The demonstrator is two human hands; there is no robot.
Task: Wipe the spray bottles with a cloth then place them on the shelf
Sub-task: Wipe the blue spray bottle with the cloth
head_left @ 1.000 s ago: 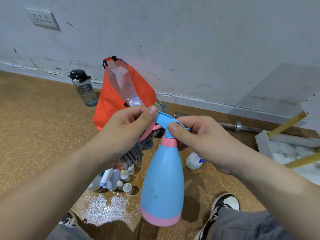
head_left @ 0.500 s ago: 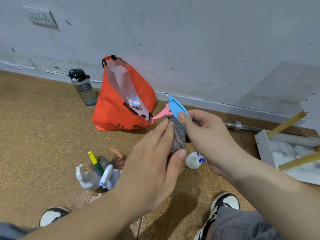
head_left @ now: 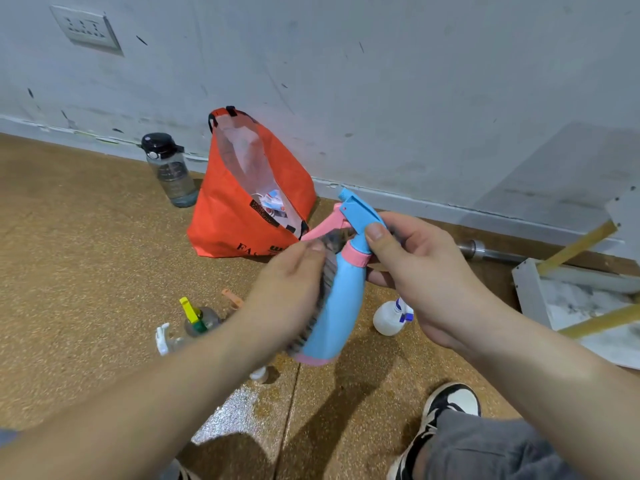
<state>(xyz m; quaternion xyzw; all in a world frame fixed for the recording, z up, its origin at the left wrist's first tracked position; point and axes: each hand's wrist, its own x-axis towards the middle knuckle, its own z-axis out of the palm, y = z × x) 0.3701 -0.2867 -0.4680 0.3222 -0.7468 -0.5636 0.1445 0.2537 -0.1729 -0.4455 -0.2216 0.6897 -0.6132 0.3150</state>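
Observation:
A blue spray bottle point(head_left: 341, 306) with a pink collar, pink base and pink trigger hangs tilted in mid-air above the floor. My right hand point(head_left: 415, 268) grips it around the neck, thumb on the blue spray head. My left hand point(head_left: 287, 299) presses a dark grey cloth point(head_left: 327, 271) flat against the bottle's left side; the cloth is blurred and mostly hidden behind the hand. Several small spray bottles point(head_left: 197, 322) stand on the floor under my left forearm, partly hidden. A small white spray bottle point(head_left: 389, 318) with a blue trigger lies on the floor below my right hand.
An orange bag point(head_left: 239, 216) leans on the wall beside a clear water bottle point(head_left: 171, 171) with a black cap. A white shelf point(head_left: 530, 289) with yellow struts lies at the right. A metal bar point(head_left: 485, 251) runs along the skirting. My shoe point(head_left: 446, 410) rests at the lower right.
The bottle came into view again, its body tilted down to the left. My left hand with the cloth slid from the bottle's neck down along its left side.

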